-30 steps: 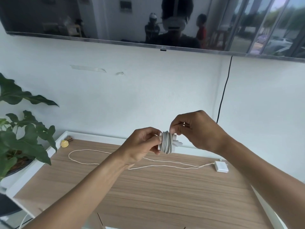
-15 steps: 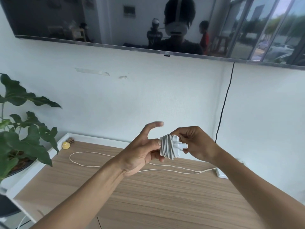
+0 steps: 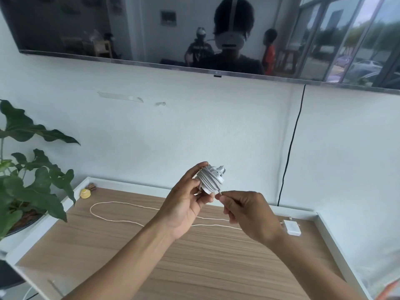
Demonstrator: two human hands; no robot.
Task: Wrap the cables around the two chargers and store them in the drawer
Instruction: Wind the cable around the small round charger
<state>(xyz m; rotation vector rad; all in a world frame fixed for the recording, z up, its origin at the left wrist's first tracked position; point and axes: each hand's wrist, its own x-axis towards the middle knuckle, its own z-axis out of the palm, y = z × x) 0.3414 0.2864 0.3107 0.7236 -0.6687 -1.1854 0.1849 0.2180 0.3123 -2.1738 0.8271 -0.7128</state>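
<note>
Left hand (image 3: 186,211) grips the wound charger (image 3: 211,179) while right hand (image 3: 249,215), now dropped beneath it, pinches the cable end (image 3: 220,193), so wrapping nears completion.

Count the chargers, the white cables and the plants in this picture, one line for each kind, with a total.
Chargers: 2, the wrapped charger in the left hand and the bare charger on the table
White cables: 2, the wound cable and the loose cable
Plants: 1
Total: 5
</note>
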